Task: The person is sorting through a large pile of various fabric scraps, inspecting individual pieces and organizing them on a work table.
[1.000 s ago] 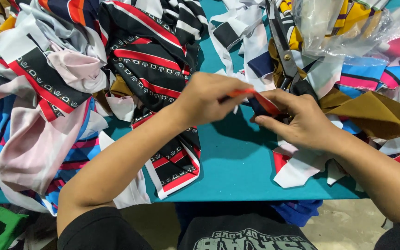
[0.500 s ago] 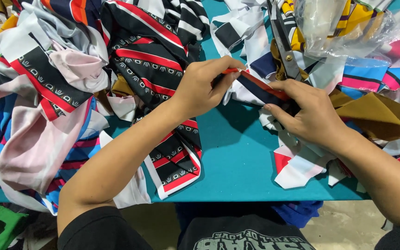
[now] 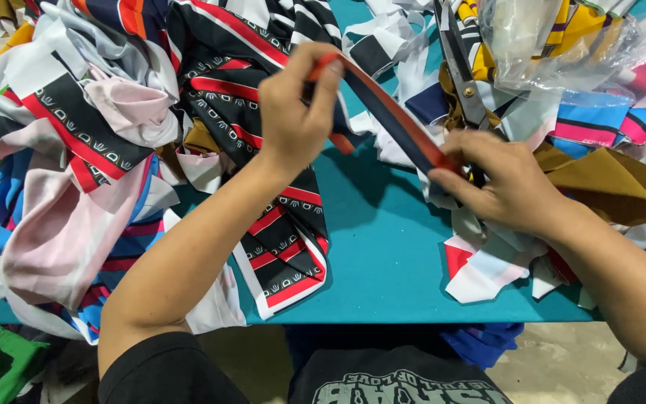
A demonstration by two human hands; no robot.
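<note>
Two hands' fingers [image 3: 323, 78] pinch dark strip [image 3: 394, 120] ends.

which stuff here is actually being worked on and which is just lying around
In hand:
- navy and red fabric strip, stretched between the two hands
- left hand, pinching its upper end
- right hand, gripping its lower end

Lying about:
- scissors
- patterned fabric pile
- clear plastic bag
- teal table

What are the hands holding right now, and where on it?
Both hold one dark fabric strip with a red edge, stretched between them: the left hand pinches its upper end, the right hand its lower end.
</note>
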